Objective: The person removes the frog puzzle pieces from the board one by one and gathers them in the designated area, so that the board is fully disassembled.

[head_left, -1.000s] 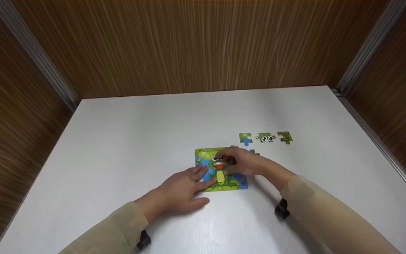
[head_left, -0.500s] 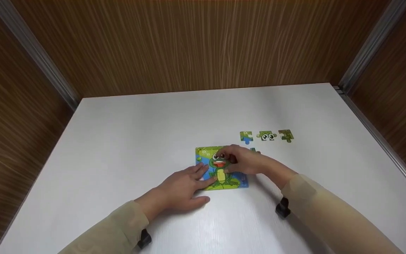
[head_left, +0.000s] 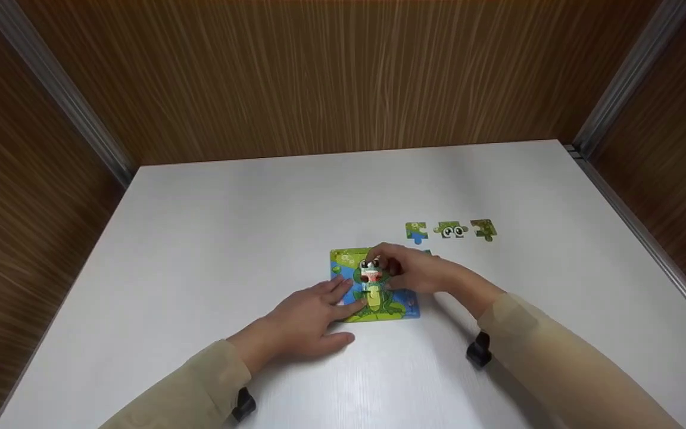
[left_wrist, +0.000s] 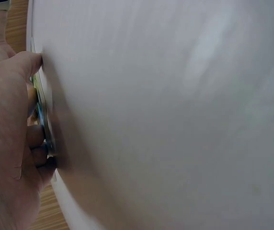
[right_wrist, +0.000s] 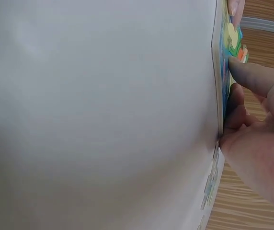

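Observation:
A square frog jigsaw puzzle (head_left: 348, 258) in a shallow tray lies on the white table in the head view. My left hand (head_left: 312, 320) rests flat with spread fingers on its left and lower-left part. Over the upper right of the puzzle, my right hand (head_left: 415, 271) has curled fingers and pinches a puzzle piece (head_left: 371, 275) showing the frog's red mouth. The piece catches glare and looks tilted up; in the right wrist view its orange part (right_wrist: 243, 52) stands above the puzzle. My right hand hides the tray's upper right corner.
Three loose puzzle pieces lie in a row behind the tray: a green-blue one (head_left: 416, 231), one with two eyes (head_left: 452, 230) and a brown-green one (head_left: 484, 229). Another piece (head_left: 428, 252) is mostly hidden behind my right hand. A wood-grain wall (head_left: 343, 77) stands behind the table.
The mouth piece, flat within the picture before, now tilts up and shines at my right fingertips. My right hand shifted slightly; my left hand stayed in place.

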Demonstrator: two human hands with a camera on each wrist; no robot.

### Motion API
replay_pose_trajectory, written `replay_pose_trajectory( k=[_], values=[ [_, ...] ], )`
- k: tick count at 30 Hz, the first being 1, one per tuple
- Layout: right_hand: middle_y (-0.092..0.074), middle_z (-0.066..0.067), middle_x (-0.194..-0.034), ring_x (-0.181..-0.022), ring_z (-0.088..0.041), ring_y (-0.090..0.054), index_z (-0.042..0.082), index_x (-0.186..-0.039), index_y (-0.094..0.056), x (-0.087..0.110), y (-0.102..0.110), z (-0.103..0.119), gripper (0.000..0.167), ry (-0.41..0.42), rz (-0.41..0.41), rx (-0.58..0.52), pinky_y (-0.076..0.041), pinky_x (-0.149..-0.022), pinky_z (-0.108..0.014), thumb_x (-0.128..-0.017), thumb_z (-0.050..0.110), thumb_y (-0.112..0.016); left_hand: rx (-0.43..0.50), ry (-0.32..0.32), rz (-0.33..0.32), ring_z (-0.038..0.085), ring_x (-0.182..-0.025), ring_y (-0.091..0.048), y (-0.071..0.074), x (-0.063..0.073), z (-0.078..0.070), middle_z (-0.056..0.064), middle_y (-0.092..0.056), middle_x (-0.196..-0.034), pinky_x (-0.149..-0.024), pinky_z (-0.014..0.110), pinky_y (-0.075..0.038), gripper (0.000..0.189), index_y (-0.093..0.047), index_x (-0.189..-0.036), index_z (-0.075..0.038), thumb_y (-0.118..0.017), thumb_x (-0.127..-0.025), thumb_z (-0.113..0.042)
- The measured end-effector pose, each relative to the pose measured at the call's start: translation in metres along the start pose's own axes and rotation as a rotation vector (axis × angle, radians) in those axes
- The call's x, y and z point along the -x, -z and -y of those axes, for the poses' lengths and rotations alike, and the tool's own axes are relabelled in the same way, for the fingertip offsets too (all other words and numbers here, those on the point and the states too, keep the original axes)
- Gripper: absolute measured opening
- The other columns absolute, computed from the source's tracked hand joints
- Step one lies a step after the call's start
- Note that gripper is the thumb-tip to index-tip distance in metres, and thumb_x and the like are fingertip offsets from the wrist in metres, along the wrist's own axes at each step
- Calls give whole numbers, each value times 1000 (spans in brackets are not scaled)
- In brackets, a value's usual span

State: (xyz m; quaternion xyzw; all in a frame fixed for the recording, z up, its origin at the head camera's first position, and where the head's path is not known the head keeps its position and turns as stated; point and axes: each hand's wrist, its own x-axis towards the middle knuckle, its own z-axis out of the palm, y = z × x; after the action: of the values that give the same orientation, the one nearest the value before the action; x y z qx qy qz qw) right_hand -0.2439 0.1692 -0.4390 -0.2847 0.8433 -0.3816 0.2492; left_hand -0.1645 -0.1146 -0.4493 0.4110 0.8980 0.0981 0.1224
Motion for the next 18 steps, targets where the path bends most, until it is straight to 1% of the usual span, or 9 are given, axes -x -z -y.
replay_pose_trajectory(
  k=[5,12,18],
  values=[
    [-59,-8,-114,-97,-23,-52,17,-143,-58,1,-1,-1,51,-5,-10,-9,-46,-87,-38,-98,-1,-73,-3,4,2,29,-161,-19,0,0,0,12,-25,-172,-126,46,-28,65,-40,-165,-29,-44,-108,-58],
    [-58,-6,-112,-97,-23,-50,13,-143,-61,0,-5,-1,53,-4,-25,21,-45,-85,-38,-94,10,-82,7,6,4,29,-161,-18,-3,-1,1,11,-24,-172,-127,45,-27,65,-40,-165,-28,-43,-107,-58],
    [-59,-5,-111,-96,-21,-52,10,-144,-62,0,-6,-1,52,-5,-53,63,-47,-84,-37,-96,13,-80,-1,5,2,28,-161,-19,-3,-2,2,12,-24,-173,-127,44,-26,66,-39,-165,-29,-40,-108,-61]
  ],
)
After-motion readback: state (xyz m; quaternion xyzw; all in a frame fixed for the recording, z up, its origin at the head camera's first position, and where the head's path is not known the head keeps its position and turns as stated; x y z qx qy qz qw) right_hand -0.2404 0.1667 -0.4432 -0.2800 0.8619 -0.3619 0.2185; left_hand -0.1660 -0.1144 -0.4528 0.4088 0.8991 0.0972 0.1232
